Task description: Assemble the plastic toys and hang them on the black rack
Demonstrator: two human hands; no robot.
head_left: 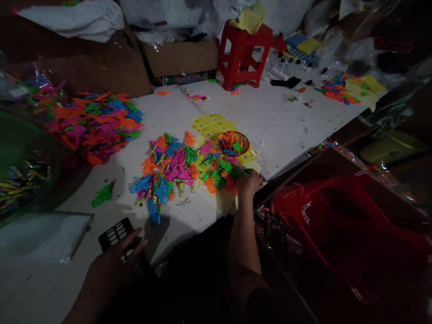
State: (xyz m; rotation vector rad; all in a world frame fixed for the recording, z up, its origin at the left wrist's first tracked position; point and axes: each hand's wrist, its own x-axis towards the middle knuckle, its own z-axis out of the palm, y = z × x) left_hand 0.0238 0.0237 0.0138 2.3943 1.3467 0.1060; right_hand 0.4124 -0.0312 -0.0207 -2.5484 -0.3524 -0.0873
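Note:
My left hand [116, 258], its fingers apart, is over a black plastic basket [116, 230] at the table's near edge. I cannot see a grip on the basket. My right hand [249, 182] is closed at the right edge of a pile of orange and green plastic pieces [221, 173]; whatever its fingers hold is hidden. Just beyond it stands a small red basket [248, 146] filled with similar pieces. Yellow printed sheets [212, 125] lie beneath and behind. To the left spreads a mixed heap of pink, blue and orange pieces [178, 166] with small yellow-labelled tubes [181, 189] among them.
A larger heap of plastic pieces [97, 121] and a green tub [50, 180] of small tubes are at the left. A red stool [229, 56] stands on the table [286, 130] at the back. Below the table's right edge is a red crate [313, 193].

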